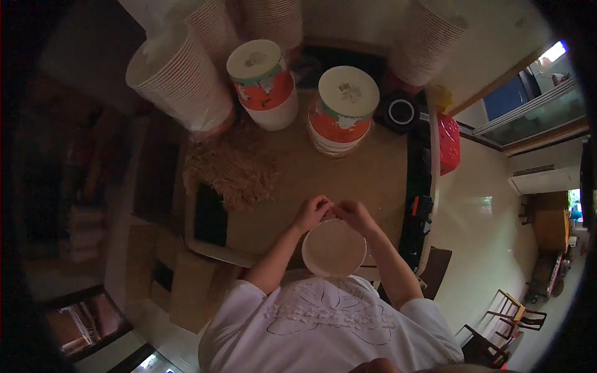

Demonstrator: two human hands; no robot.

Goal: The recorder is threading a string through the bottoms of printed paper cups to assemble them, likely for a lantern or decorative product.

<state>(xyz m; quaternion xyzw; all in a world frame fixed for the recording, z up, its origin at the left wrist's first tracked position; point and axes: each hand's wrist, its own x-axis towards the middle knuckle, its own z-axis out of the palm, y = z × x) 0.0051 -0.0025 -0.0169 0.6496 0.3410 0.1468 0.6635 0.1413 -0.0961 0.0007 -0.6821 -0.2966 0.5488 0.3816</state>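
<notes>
My left hand (313,212) and my right hand (353,217) meet above the table's near part, fingertips pinched together. What they pinch is too small and dim to make out. Just below them, against my body, is a round white paper bucket (334,250), its rim close to my right hand's fingers. To the left lies a heap of tangled brown cords (236,171). Farther back stand two upside-down paper buckets, one printed orange and green (267,93) and a similar orange bucket (341,124) to its right.
Tall nested stacks of white buckets stand at the back left (180,78) and back right (429,40). A dark round device (400,113) sits near the table's right edge. A red plastic basket (448,144) is beyond that edge. Cardboard boxes (193,289) stand at the lower left.
</notes>
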